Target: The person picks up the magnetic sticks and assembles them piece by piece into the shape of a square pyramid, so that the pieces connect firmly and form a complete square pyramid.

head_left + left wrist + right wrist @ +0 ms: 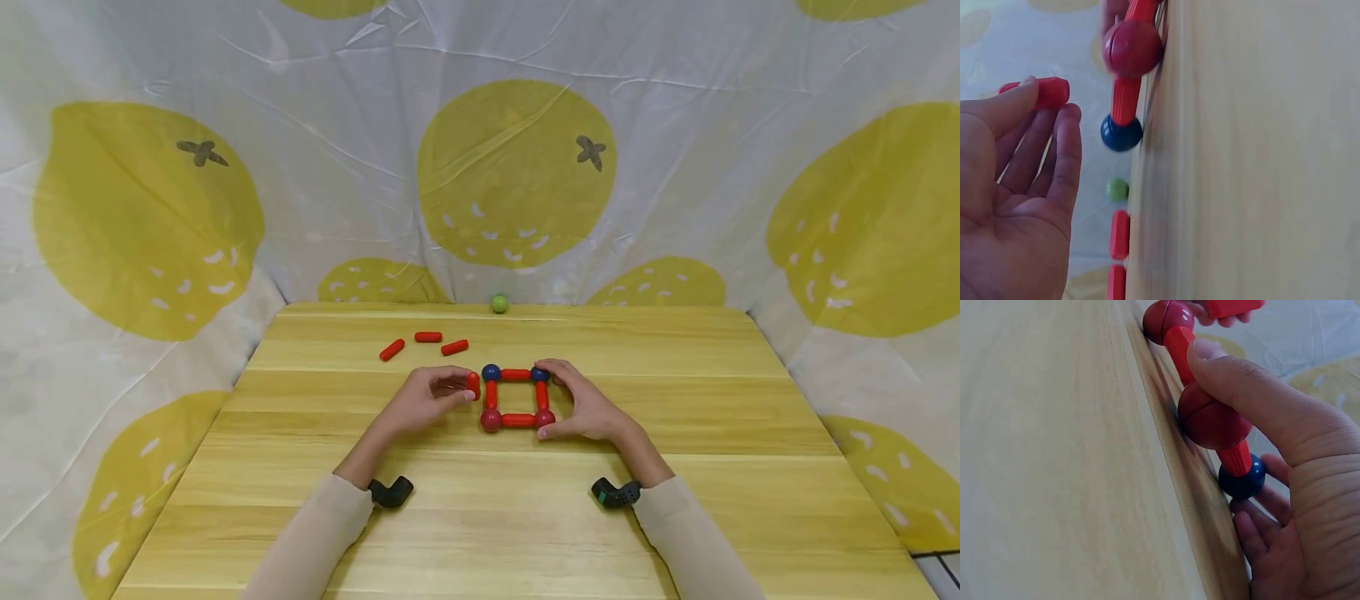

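A square of red rods [517, 421] lies on the wooden table, with ball joints at its corners. The two far corners are blue balls [491, 372]; the near ones are dark red balls [491, 420]. My right hand [588, 408] grips the square's right side, thumb at the near dark red ball [1215, 417] and fingers at the far blue ball [1242, 477]. Just left of the square, my left hand [423, 402] pinches a short red rod [473, 385] between thumb and fingers. That rod [1054, 92] is raised off the table in the left wrist view, apart from the square.
Three loose red rods [428, 337] lie behind my left hand. A green ball [499, 304] sits at the table's far edge, before a hanging cloth [360, 167] with yellow fruit prints. Both wrists wear black devices [392, 492].
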Demonstrator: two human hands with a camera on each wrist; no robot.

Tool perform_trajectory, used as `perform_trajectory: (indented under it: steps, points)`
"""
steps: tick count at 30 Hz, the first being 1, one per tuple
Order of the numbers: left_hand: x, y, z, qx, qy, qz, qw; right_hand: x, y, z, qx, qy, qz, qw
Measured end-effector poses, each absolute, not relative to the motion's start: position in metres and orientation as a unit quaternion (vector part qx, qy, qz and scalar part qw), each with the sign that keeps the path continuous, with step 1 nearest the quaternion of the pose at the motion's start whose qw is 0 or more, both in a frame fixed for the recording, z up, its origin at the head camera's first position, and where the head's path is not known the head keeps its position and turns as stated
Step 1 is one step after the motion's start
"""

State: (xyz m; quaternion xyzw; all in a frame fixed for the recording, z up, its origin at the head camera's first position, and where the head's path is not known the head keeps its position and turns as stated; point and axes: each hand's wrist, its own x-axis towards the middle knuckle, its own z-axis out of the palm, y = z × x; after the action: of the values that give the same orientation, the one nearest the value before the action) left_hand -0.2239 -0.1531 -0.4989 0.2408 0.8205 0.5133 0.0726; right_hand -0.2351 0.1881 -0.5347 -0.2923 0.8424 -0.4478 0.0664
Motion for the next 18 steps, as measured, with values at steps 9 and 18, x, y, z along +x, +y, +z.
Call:
perform_trajectory:
  steps: [9,18]
  points:
    - [-0.219,-0.135,-0.502,0.292,0.800,0.513,0.111,-0.237,0.187,-0.535,-0.291,0.844,-0.445,0.069]
    - [-0.218,-0.132,-0.510,0.301,0.802,0.500,0.123,-0.235,0.187,-0.536,-0.286,0.834,-0.468,0.060]
